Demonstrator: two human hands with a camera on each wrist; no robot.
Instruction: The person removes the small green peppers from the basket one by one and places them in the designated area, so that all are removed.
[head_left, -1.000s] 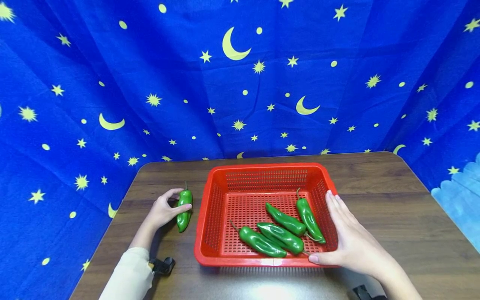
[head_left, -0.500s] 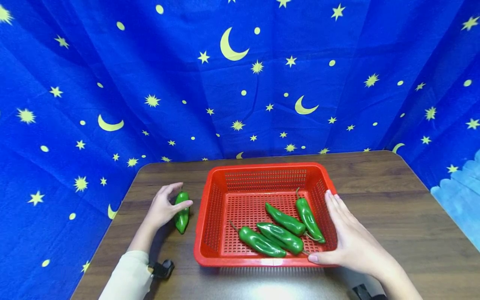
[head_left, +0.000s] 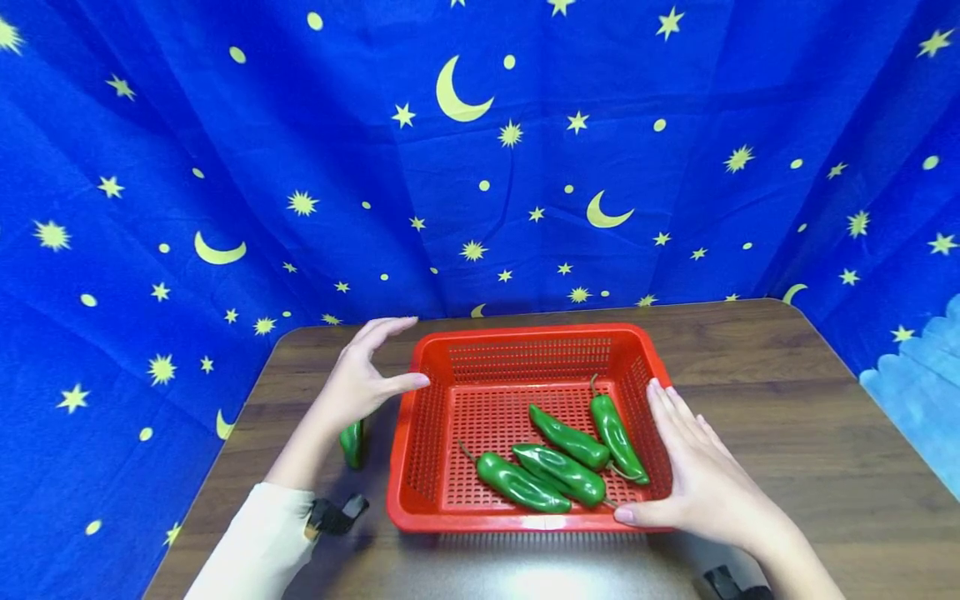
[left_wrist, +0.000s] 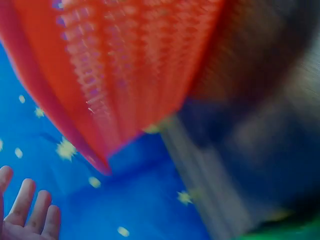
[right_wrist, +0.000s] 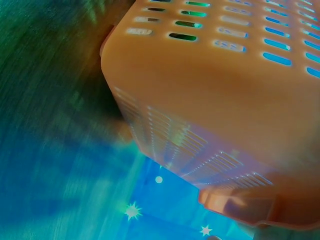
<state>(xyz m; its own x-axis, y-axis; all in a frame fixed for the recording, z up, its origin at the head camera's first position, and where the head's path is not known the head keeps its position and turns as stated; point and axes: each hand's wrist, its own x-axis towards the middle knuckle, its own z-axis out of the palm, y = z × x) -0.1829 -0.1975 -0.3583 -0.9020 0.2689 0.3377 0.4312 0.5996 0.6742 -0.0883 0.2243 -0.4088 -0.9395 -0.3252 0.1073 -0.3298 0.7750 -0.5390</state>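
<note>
A red perforated plastic basket (head_left: pixel 525 335) stands on the table. Inside it lie several green chili peppers, among them one at the near left (head_left: pixel 522 483) and one along the right wall (head_left: pixel 618 437). My left hand (head_left: pixel 357 382) is held by the basket's left rim, thumb and fingers spread apart, nothing between them. Another green pepper (head_left: pixel 351 447) lies left of the basket, partly hidden by my left wrist. My right hand (head_left: pixel 701 471) rests at the basket's near right corner, straight fingers on the right rim and thumb on the front rim. The basket wall (right_wrist: pixel 190 75) fills much of the right wrist view.
The brown wooden table (head_left: pixel 780 392) extends on both sides of the basket. A blue curtain (head_left: pixel 360 150) with yellow moons and stars hangs behind it. Black straps, one at the left wrist (head_left: pixel 337 515), are worn on both wrists.
My left hand has let go of the green pepper, which stays on the table, and has moved up and right toward the basket's left rim. The right hand keeps its place.
</note>
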